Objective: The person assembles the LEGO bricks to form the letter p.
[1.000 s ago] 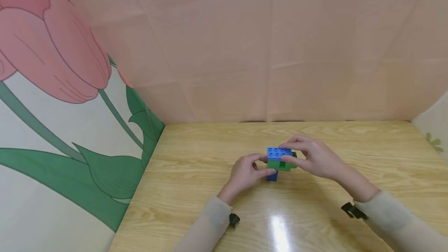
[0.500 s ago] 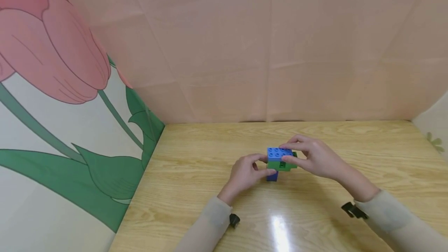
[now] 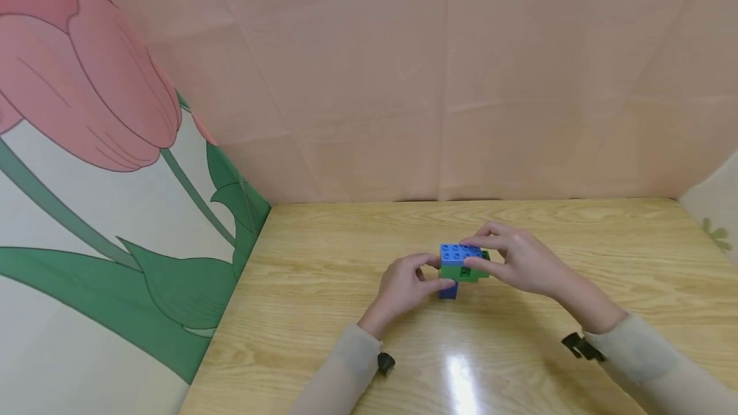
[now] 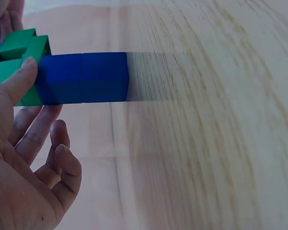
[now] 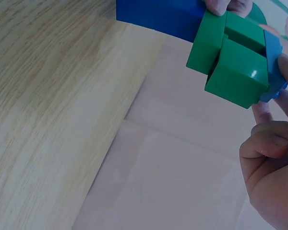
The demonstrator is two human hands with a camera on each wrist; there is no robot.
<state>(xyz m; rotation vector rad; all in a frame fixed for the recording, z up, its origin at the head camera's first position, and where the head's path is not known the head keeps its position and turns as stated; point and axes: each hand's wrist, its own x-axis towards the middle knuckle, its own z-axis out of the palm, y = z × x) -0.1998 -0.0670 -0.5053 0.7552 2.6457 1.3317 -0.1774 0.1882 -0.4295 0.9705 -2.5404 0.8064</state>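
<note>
A tower of toy building bricks stands upright on the table. Its base is a column of dark blue bricks (image 4: 86, 77), with several green bricks (image 5: 240, 72) above it. Capping the tower is a lighter blue studded brick (image 3: 453, 252). My left hand (image 3: 406, 284) pinches the green layer from the left, thumb in front; its other fingers reach behind in the left wrist view. From the right, my right hand (image 3: 521, 260) holds the lighter blue brick between thumb and fingers, covering part of its studs. The fingertips hide some of the joints between the bricks.
The wood-grain table (image 3: 323, 287) extends around the tower, with a light glare near its front. A pink cloth wall (image 3: 346, 82) rises behind it. On the left stands a panel with a tulip print (image 3: 115, 82). Black straps' ends hang at both sleeves.
</note>
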